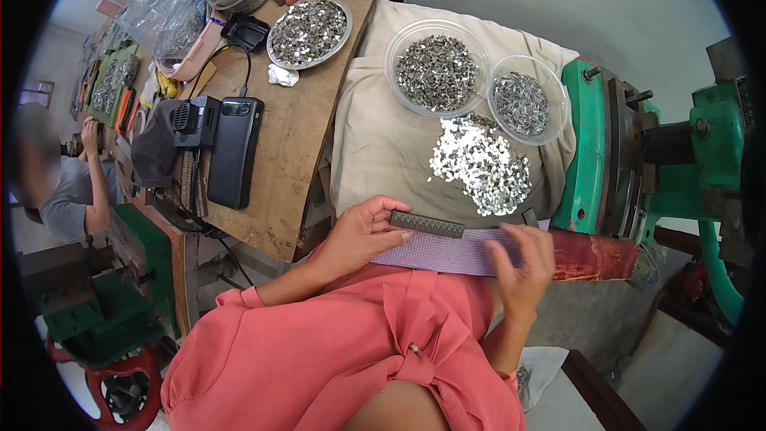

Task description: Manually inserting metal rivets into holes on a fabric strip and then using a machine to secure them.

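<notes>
My left hand (361, 233) grips one end of a dark grey metal bar (428, 224) with a row of small notches along it, thumb and fingers pinching its left end. The bar is over a purple woven mat (447, 255) at my lap. My right hand (523, 271) is apart from the bar, thumb and fingers spread, slightly blurred, with nothing seen between them. Just beyond its fingertips a small dark block (530, 218) shows in part. Farther off, a heap of small shiny metal pieces (483, 168) lies loose on a beige cloth (375, 144).
Two clear round tubs (388, 56) (565, 112) of small metal parts stand behind the heap. A green machine (578, 152) is at the right. On the wooden table (279, 136) are a black phone (235, 152) and a bowl of metal pieces (349, 36). Another person (68, 199) sits far left.
</notes>
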`<state>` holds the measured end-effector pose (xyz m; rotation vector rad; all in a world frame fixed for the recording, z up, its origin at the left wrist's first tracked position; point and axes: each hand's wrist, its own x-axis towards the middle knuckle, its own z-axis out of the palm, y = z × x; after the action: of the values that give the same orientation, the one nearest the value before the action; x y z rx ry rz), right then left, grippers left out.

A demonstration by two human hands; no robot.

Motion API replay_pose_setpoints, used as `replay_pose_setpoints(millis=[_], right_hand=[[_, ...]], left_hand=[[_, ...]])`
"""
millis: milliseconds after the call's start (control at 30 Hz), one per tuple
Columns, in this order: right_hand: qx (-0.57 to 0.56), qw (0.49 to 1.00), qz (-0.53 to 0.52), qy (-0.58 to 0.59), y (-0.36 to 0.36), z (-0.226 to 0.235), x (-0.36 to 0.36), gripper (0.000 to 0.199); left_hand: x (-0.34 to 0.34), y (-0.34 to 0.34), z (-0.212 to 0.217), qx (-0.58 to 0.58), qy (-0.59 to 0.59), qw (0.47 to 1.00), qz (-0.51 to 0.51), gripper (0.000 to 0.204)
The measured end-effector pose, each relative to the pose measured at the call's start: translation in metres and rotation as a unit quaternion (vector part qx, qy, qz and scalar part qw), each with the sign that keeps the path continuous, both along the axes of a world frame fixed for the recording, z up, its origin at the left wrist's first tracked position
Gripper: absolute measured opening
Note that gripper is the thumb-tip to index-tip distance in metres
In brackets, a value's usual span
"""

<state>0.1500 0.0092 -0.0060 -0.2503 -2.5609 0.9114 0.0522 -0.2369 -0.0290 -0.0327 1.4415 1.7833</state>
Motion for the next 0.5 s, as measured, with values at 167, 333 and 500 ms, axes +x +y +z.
replay_pose_setpoints(millis=[167,333,500], right_hand=[[-0.01,0.991,0.133,-0.008,-0.034,0.001,-0.03,0.039],[0.006,0.978,0.202,-0.059,-0.043,-0.009,-0.042,0.036],[0.007,0.975,0.213,-0.064,-0.044,-0.008,-0.045,0.032]], left_hand=[[-0.001,-0.001,0.004,-0.006,-0.019,1.0,0.008,0.038],[-0.004,-0.002,0.004,0.006,-0.03,1.0,0.001,0.038],[-0.007,-0.004,0.01,0.01,-0.051,0.999,-0.001,0.039]])
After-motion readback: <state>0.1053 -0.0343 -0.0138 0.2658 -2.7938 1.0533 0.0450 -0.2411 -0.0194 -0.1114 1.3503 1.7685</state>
